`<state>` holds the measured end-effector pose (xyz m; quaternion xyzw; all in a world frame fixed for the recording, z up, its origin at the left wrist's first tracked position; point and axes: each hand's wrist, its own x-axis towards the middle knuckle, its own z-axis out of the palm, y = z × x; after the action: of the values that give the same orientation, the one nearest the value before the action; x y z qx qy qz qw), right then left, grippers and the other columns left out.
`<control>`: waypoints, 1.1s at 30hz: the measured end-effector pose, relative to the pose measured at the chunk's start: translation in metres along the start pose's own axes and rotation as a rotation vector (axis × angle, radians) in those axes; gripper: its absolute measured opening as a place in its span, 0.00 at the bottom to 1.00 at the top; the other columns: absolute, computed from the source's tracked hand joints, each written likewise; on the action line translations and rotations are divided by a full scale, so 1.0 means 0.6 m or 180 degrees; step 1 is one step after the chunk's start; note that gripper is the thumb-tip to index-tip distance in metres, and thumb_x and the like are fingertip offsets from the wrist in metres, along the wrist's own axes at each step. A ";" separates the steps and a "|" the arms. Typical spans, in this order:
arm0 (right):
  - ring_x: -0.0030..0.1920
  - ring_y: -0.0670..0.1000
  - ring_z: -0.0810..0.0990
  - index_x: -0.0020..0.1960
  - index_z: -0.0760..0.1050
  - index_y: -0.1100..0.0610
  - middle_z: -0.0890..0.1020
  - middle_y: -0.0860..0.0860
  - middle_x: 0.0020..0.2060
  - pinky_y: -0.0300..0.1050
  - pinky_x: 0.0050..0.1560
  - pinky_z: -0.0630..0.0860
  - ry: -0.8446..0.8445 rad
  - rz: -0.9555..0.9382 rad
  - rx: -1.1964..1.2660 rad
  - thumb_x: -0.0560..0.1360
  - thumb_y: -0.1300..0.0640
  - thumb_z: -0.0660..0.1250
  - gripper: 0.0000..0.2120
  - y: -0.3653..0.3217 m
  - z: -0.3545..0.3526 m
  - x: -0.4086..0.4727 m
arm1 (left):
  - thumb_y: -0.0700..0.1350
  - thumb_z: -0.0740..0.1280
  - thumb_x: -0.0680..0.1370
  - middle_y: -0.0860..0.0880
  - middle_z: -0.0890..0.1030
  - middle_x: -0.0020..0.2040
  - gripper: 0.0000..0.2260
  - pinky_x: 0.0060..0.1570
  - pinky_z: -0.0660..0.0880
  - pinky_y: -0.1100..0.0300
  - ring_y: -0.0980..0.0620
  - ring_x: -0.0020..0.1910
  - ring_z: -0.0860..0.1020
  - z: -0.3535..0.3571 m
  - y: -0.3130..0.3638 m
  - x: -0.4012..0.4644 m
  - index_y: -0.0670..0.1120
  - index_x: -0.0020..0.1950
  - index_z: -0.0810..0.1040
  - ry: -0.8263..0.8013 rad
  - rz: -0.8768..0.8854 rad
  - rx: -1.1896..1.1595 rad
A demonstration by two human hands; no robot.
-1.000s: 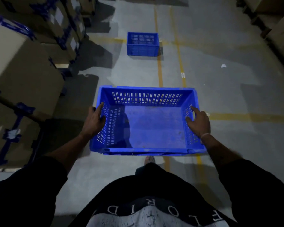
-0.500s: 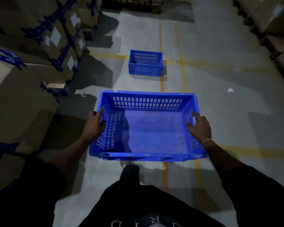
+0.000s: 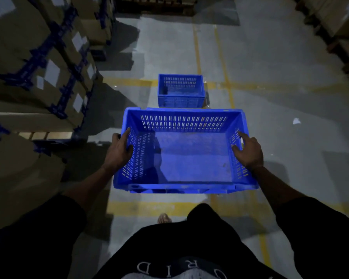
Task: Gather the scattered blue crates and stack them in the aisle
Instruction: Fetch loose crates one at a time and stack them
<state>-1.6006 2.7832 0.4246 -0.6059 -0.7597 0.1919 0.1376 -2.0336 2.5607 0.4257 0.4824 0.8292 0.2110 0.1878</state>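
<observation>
Here the left hand [image 3: 119, 151] and right hand [image 3: 248, 150] grip the side walls of a blue crate [image 3: 191, 158], fingers curled over its rims, mid-frame above the floor. A second crate [image 3: 180, 91] sits on the floor just above it in the frame.

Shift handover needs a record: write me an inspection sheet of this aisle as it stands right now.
Surface: grey concrete floor with yellow painted lines.
Job's things: carried crate, blue, empty, held off the floor; second crate on the floor straight ahead, upright, nothing seen inside it.
Clutter: small white scrap on the floor to the right.
Grippers: left hand grips the carried crate's left wall; right hand grips its right wall.
Cables: nothing seen.
Surroundings: stacked cardboard boxes with blue tape on the left; more boxes at the right edge, dim.
</observation>
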 end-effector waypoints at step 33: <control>0.47 0.68 0.76 0.80 0.47 0.40 0.71 0.64 0.58 0.55 0.46 0.75 -0.0497 0.0526 -0.0119 0.77 0.64 0.58 0.39 -0.183 0.160 1.041 | 0.70 0.53 0.70 0.38 0.63 0.70 0.44 0.58 0.77 0.39 0.38 0.60 0.76 0.007 0.064 1.066 0.58 0.82 0.43 -0.0848 -0.0145 -0.0209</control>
<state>-1.8804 3.3579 0.3751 -0.6522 -0.7189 0.2351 0.0503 -2.3006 3.1406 0.3737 0.4808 0.8002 0.1678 0.3167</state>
